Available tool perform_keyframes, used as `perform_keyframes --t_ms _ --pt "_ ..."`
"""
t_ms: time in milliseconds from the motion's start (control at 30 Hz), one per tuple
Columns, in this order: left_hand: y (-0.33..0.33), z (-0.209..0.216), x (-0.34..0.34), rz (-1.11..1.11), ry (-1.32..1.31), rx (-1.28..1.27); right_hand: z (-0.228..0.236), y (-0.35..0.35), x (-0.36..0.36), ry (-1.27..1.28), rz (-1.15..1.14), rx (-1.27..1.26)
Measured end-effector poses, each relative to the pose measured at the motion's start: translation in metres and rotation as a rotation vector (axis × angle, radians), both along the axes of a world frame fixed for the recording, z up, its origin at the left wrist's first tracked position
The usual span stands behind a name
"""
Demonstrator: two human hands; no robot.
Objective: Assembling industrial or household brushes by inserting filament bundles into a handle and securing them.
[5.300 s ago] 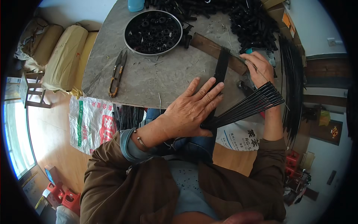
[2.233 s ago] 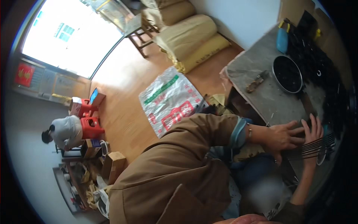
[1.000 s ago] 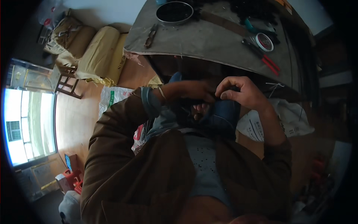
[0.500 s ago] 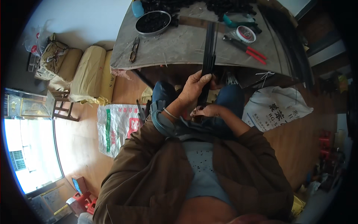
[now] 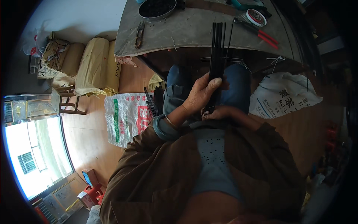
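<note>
Above the lap (image 5: 239, 87), I am watching the left hand (image 5: 201, 93) gripping the black rods (image 5: 217, 48) below mid-length while the right hand (image 5: 220, 112) is cupping their lower ends. They are looking light, stiff, perhaps slippery, so I am favouring a whole-bundle hold.

Your bundle of thin, straight black rods (image 5: 215, 52) sits in the grip of your left hand (image 5: 201, 93), held lengthwise in front of you, its far ends pointing away and loosely splayed, its near ends gathered close together at your right hand (image 5: 223, 112).
</note>
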State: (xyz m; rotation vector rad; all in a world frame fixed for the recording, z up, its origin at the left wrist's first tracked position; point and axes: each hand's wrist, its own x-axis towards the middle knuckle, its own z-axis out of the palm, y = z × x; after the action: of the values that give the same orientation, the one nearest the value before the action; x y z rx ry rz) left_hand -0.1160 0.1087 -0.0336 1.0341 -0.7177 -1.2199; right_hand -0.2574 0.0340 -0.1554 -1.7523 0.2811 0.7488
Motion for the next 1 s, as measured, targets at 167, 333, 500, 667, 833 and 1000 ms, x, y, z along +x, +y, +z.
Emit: perform_keyframes --t_ms 167,333,500,667,833,1000 --pt "-0.023 0.030 0.001 -0.058 0.019 -0.093 0.021 -0.015 -0.002 -0.016 0.078 0.123" --pt "-0.022 0.043 -0.019 -0.085 -0.062 -0.153 0.164 -0.125 -0.010 -0.196 -0.405 0.144" --pt "-0.026 0.044 -0.029 -0.128 0.056 -0.146 0.261 -0.133 0.029 -0.981 -0.358 0.281" --pt "-0.027 0.021 -0.013 -0.064 -0.055 -0.140 0.290 -0.062 0.019 -1.184 0.135 0.574" --pt "-0.022 0.031 -0.020 0.025 0.041 -0.058 0.254 -0.084 -0.018 -1.107 -0.697 -0.056" --pt "-0.022 0.040 -0.021 -0.013 0.257 0.014 0.203 -0.087 -0.011 -0.603 -0.636 -0.500"
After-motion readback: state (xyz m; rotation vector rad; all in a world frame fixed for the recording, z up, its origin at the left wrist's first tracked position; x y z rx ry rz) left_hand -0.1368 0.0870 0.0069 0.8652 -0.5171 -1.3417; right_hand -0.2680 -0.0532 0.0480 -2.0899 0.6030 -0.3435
